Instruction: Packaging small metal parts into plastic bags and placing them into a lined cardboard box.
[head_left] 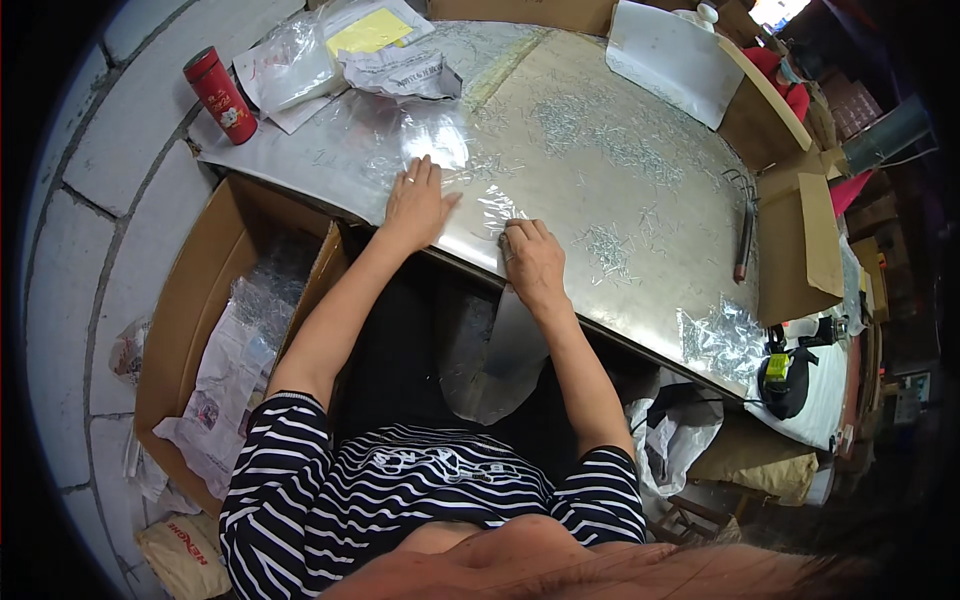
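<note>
My left hand (418,205) lies on the metal tabletop near its front edge, palm down with fingers stretched out. Its fingertips reach the lower edge of a clear plastic sheet or bag (437,135) that shines in the light. My right hand (536,260) is curled at the table edge, thumb and fingers drawn together on the near end of a small clear plastic bag (497,207). The fingertips partly hide their hold. Thin silvery metal pieces, like small nails or pins, lie in a small heap (607,252) just right of this hand.
More metal pieces (640,155) spread across the tabletop. A red flask (220,97) stands at the far left beside papers (405,70). A cardboard box (190,330) holds crumpled plastic and paper by my left arm. Small plastic bags (722,338) lie right; a black-handled tool (745,225) lies near cardboard.
</note>
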